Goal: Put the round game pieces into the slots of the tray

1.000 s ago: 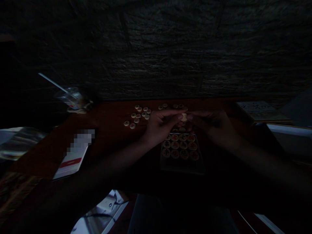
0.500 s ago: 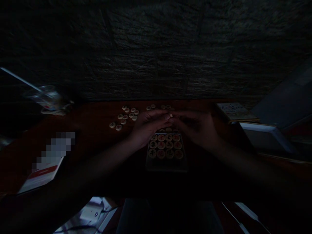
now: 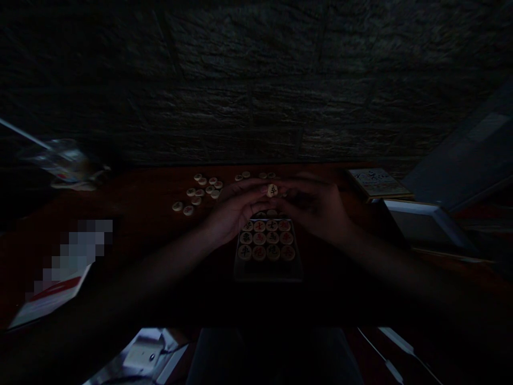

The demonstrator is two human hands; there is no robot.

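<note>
in the head view, we see the left hand (image 3: pixel 232 214) bent inward, with thumb and fingertip pinched on the left edge of one round piece (image 3: pixel 272 191). the right hand (image 3: pixel 323 208) is half curled, with its fingertips at the other edge; in this dark we cannot tell if it also grips. this piece is in between the two hands, above the far end of a tray (image 3: pixel 268 272). we judge that the step in hand is handling this one piece with the fingertips; the next move seems to call for a steady pinch, because the piece is small.

about the writing: the held piece shows a black character, which looks like 卒. nearer to us than the hands, the tray pieces (image 3: pixel 259 238) carry characters in black and red; we read 士 in black. left of the left hand, the loose pieces (image 3: pixel 199 193) are too dim to read. right of the right hand, a flat box (image 3: pixel 379 183) has dark brush-like characters, which we cannot read.
</note>
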